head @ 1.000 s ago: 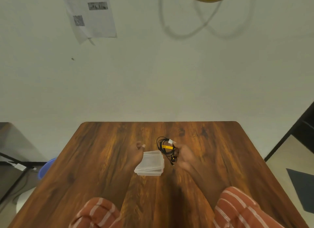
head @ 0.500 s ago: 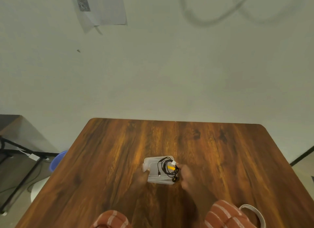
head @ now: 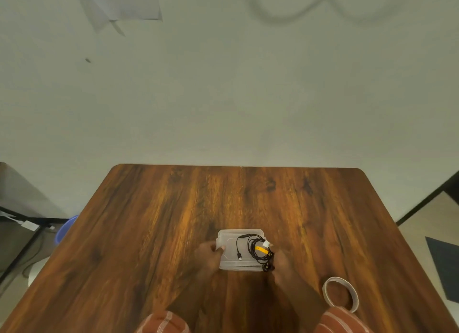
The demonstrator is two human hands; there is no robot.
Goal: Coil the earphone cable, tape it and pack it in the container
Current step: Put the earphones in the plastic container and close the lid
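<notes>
Plain pale wall rises behind a brown wooden counter [head: 173,221]. Left to right: the left hand [head: 210,257] pinches the left edge of the clear plastic container [head: 228,260], steadying it. The coiled black earphone cable [head: 257,250], bound with a white bit of tape beside a yellow part, sits over the container's right half, its plug end trailing toward the middle. The right hand [head: 282,260] pinches the coil at its right side. A tape roll [head: 340,294] lies further right, well apart. Packing looks to be the step in hand; next, the right hand should release the coil and tuck the earbuds, overhanging the near rim, inside. Both forearms reach forward, sleeves striped.
</notes>
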